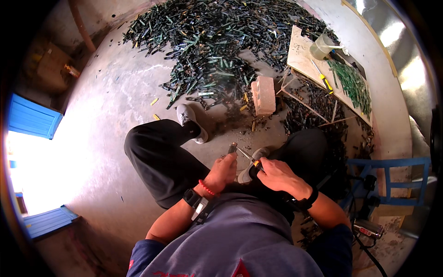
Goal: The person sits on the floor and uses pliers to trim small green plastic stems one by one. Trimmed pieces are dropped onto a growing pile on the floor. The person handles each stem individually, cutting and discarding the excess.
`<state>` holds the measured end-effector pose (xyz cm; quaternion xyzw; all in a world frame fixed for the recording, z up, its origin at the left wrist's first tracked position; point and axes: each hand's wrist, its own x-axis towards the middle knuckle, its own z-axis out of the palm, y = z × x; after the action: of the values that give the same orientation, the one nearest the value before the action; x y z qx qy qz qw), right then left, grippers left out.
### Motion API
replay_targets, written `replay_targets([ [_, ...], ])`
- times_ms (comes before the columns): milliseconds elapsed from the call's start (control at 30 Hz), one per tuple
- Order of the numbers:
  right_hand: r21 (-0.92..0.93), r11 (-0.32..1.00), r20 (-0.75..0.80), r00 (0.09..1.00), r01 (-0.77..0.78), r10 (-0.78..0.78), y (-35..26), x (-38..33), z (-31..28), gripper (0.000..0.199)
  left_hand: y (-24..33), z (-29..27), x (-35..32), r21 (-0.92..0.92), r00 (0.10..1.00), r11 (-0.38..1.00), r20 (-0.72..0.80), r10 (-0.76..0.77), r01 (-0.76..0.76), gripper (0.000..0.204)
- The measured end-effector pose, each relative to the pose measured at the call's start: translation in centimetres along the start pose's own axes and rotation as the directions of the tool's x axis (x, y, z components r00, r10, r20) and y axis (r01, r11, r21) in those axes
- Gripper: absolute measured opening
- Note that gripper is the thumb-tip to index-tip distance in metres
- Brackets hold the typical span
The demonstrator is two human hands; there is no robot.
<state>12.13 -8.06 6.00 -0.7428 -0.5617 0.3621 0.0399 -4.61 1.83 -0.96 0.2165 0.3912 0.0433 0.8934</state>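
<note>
I sit with both knees up, in dark trousers and grey shoes (pixel 191 122). My left hand (pixel 224 171) pinches a small dark strip (pixel 232 147) at its tip. My right hand (pixel 274 175) grips a screwdriver (pixel 249 159) with a yellow and black handle, its thin metal shaft pointing up-left to the strip. Both hands meet between my knees, a little above the floor. Each wrist carries a black band, and the left also has a red bead bracelet.
A huge pile of dark and green strips (pixel 217 41) covers the concrete floor ahead. A pink brick (pixel 264 94) stands in front of my feet. At right a board (pixel 302 55) holds a plastic cup, another yellow screwdriver (pixel 323 78) and green strips. A blue stool (pixel 392 177) stands right.
</note>
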Motion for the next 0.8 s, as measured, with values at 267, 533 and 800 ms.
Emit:
replay_targets([
  [267,0.789,0.376,0.546,0.835,-0.486,-0.067,0.3,-0.2,-1.1,0.026,-0.1,-0.2,0.3,-0.096,0.997,0.995,0.080,-0.016,0.024,0.033],
  [533,0.838,0.214,0.541,0.817,-0.502,-0.199,0.5,-0.8,-0.2,0.027,0.2,0.4,-0.1,-0.020,0.998,1.000,0.066,0.012,-0.011,0.044],
  [800,0.856,-0.003,0.497,0.825,-0.517,-0.270,-0.2,-1.3,1.5,0.028,-0.7,-0.1,0.2,0.082,0.996,0.992,-0.013,0.094,-0.092,0.050],
])
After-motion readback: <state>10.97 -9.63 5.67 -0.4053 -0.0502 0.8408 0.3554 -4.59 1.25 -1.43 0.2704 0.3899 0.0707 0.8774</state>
